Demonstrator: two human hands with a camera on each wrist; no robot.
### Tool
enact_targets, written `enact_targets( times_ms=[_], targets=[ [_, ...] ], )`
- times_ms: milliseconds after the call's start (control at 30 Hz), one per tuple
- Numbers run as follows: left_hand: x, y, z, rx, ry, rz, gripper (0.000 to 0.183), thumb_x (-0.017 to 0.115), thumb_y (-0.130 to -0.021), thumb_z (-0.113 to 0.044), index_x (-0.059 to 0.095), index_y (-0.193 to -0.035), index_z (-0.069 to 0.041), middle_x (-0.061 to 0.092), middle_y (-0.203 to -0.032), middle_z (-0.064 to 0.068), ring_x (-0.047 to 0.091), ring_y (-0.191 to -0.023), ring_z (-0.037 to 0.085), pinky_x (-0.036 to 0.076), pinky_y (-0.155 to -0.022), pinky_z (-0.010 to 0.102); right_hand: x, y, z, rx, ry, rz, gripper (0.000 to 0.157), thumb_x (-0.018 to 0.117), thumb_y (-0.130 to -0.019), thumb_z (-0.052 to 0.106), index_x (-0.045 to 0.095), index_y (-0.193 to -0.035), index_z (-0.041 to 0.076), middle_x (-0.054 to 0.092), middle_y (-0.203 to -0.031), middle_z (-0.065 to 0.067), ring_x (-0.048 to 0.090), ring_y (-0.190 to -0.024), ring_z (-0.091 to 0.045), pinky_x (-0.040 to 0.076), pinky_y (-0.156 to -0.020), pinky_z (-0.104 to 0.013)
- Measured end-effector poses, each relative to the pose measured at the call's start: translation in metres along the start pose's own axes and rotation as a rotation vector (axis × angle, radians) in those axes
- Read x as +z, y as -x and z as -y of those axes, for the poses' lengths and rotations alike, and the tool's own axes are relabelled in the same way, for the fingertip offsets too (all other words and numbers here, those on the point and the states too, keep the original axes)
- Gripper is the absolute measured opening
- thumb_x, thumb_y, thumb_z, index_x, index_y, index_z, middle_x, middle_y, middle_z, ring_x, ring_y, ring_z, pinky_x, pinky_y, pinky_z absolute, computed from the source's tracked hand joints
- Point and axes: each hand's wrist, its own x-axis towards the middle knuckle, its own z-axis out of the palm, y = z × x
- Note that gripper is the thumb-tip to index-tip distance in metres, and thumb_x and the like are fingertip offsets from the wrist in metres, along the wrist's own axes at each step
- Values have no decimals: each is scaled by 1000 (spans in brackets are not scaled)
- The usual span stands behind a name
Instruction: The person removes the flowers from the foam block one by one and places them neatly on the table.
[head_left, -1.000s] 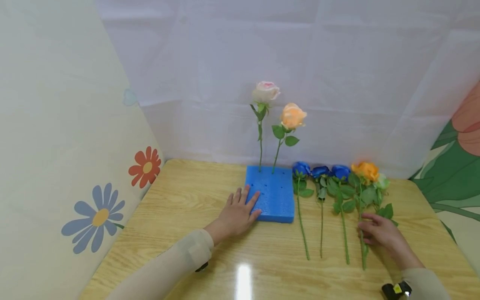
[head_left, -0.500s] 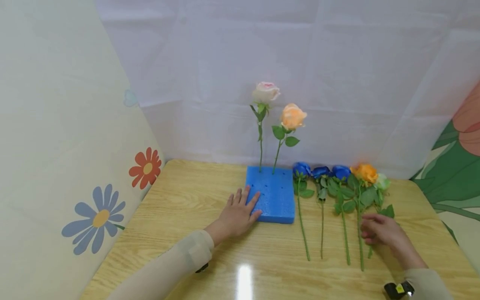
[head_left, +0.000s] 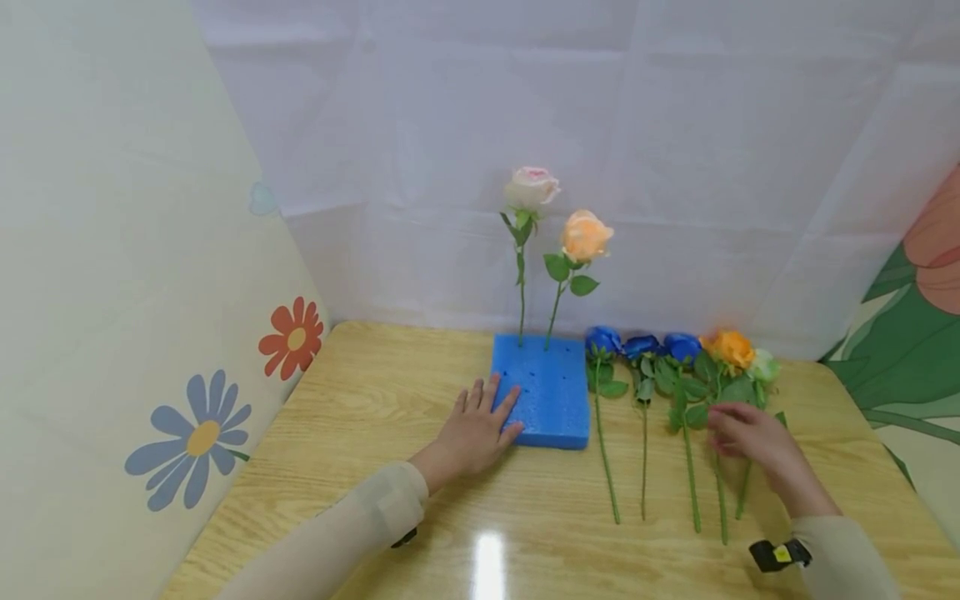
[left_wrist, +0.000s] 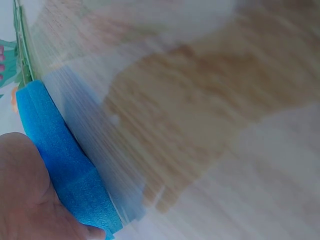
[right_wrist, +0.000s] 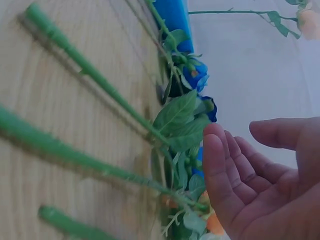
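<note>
My left hand (head_left: 468,432) rests with straight, spread fingers on the left edge of a blue foam block (head_left: 551,400). In the left wrist view its thumb side lies against the foam (left_wrist: 65,160). A pale pink rose (head_left: 531,188) and a peach rose (head_left: 587,236) stand upright in the block. My right hand (head_left: 757,437) hovers over the stem of a lying orange rose (head_left: 729,348). In the right wrist view that hand (right_wrist: 260,185) holds nothing, thumb apart from loosely bent fingers. A whitish-green rose (head_left: 763,367) lies just beyond, partly hidden by the hand.
Three blue roses lie side by side between the block and the orange rose, the nearest blue rose (head_left: 602,340) close to the block. Several small holes mark the foam top. A white cloth (head_left: 420,167) hangs behind the wooden table (head_left: 375,375).
My right hand has come away from the orange rose's stem, shifting right and then up and left over it. The stem's lower end has moved slightly left. My left hand stays put.
</note>
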Motion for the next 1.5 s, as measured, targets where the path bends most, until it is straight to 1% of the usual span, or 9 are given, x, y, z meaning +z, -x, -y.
enact_targets(
  times_ms=[367, 633, 833, 900, 1033, 1133, 1200, 1400, 1500],
  targets=[
    [5, -3, 2, -9, -13, -1, 67, 20, -108, -57, 11, -165, -23, 0, -169, 18, 11, -153, 46, 16, -121, 61, 20, -13, 26, -117, -38, 6, 65, 56, -105, 39, 40, -150, -4, 58, -136, -28, 70, -103, -14, 57, -91, -35],
    [5, -3, 2, -3, -13, -11, 67, 20, -108, -57, 11, -165, -23, 1, -169, 18, 12, -153, 46, 17, -120, 62, 32, -24, 38, -221, -146, -29, 69, 57, -103, 43, 38, -153, 0, 61, -136, -3, 66, -108, -4, 54, -96, -33],
    [4, -2, 2, 1, -16, -18, 67, 20, -108, -57, 12, -165, -22, 3, -169, 20, 14, -152, 47, 19, -120, 62, 43, -35, 47, -274, -214, -26, 69, 58, -103, 40, 37, -154, 0, 50, -148, -17, 64, -109, 0, 53, -99, -30],
    [2, -1, 1, 3, -14, -15, 66, 22, -109, -56, 13, -165, -21, 3, -169, 20, 14, -152, 47, 19, -120, 62, 48, -39, 50, -296, -246, -23, 67, 59, -103, 38, 37, -153, -1, 54, -144, -13, 64, -111, -1, 52, -99, -30],
    [-2, 1, -1, 3, -2, -6, 66, 25, -109, -54, 15, -165, -20, 4, -169, 21, 14, -152, 48, 18, -120, 63, 58, -47, 56, -342, -334, -40, 63, 60, -103, 34, 40, -150, -2, 62, -127, 9, 65, -109, -1, 54, -95, -25],
    [-3, 1, -2, -1, 3, 1, 66, 24, -109, -55, 14, -165, -21, 3, -169, 20, 13, -152, 48, 18, -120, 63, 67, -54, 61, -379, -396, -58, 59, 61, -103, 28, 41, -148, -4, 63, -121, 14, 66, -107, -2, 54, -93, -24],
    [-3, 1, -2, -5, 1, 3, 66, 23, -109, -55, 14, -165, -21, 3, -169, 20, 13, -152, 48, 17, -120, 62, 73, -58, 64, -393, -405, -64, 57, 61, -103, 27, 42, -148, -3, 62, -123, 12, 65, -108, -3, 54, -94, -24],
    [-2, 0, -2, -6, -2, 0, 66, 22, -109, -56, 14, -165, -21, 3, -169, 20, 13, -152, 48, 18, -120, 62, 89, -69, 74, -366, -395, -87, 57, 60, -104, 26, 41, -149, -3, 50, -143, -19, 63, -108, -3, 52, -99, -29],
    [-2, 0, -1, -3, -2, 1, 66, 22, -109, -55, 14, -165, -21, 4, -169, 20, 13, -152, 48, 18, -120, 62, 96, -76, 77, -357, -421, -89, 55, 60, -104, 19, 40, -149, -6, 44, -147, -27, 63, -107, -3, 51, -102, -34]
  ],
)
